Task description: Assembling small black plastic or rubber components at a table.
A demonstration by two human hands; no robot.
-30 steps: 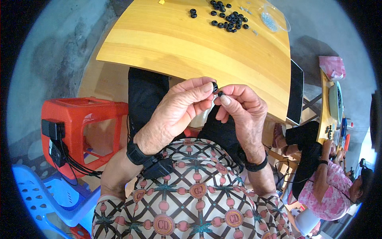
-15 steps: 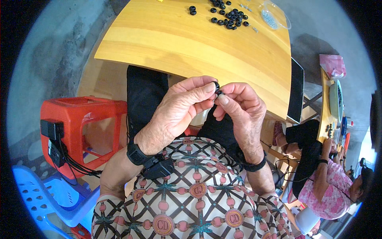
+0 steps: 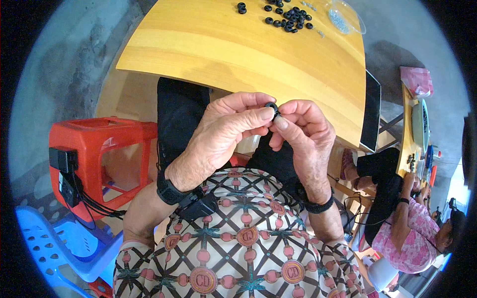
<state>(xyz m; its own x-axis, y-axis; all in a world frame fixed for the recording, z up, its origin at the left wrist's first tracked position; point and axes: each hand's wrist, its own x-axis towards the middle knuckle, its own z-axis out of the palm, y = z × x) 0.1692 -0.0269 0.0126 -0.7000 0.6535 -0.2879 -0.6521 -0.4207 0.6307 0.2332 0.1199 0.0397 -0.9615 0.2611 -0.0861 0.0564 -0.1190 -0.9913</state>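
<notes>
A round black piece (image 3: 272,106) is being held up in the air, near the near edge of the wooden table (image 3: 213,54); the left hand (image 3: 218,126) is pinching it between thumb and forefinger, with its hole partly showing; the right hand (image 3: 308,131) is also pinching, thumb against forefinger, on what is seeming to be a small dark part (image 3: 277,114), just below the ring; whether the two parts are joining, I cannot tell, because the fingertips are covering the place. Both hands are meeting in front of the body, probably so that the eyes are seeing such small parts well; the left is perhaps steadying while the right is doing the fine work.

Farther out, many black pieces (image 3: 290,23) are lying in a loose group on the table, presumably for easy reaching; a clear dish (image 3: 361,26) is containing small shiny bits (image 3: 339,22), likely to stop them scattering. At the left a red stool (image 3: 67,128) is standing; at the right a co-worker in a pink top (image 3: 405,238) is sitting.
</notes>
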